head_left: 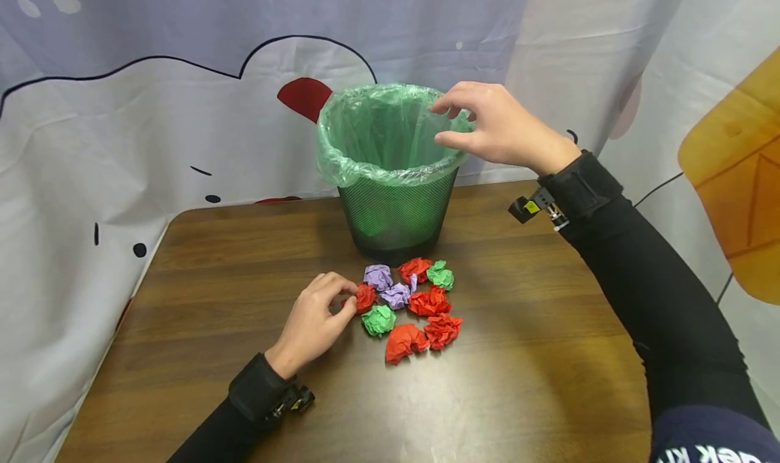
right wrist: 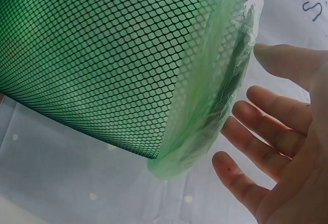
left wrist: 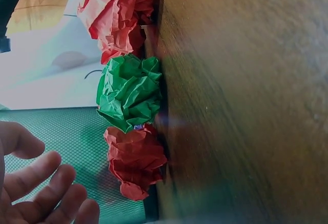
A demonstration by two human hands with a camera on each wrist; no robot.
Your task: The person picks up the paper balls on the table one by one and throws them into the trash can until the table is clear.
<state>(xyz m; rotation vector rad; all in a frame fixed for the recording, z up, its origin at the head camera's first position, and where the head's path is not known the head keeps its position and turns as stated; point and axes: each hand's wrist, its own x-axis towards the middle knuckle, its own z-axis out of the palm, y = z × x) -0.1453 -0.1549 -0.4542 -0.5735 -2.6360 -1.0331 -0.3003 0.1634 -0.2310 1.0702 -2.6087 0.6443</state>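
My left hand is low over the table at the left side of a group of crumpled paper balls. Its thumb and fingers are parted beside a red paper ball; the left wrist view shows them apart from that red ball. A green paper ball lies just in front of it. Up at the right rim of a mesh wastebasket, my right hand hangs with fingers spread and nothing in them. A translucent green bag lines the basket and folds over its rim.
Two purple paper balls, several other red ones and a second green one lie in front of the basket on the brown wooden table. A printed curtain hangs close behind the table and basket.
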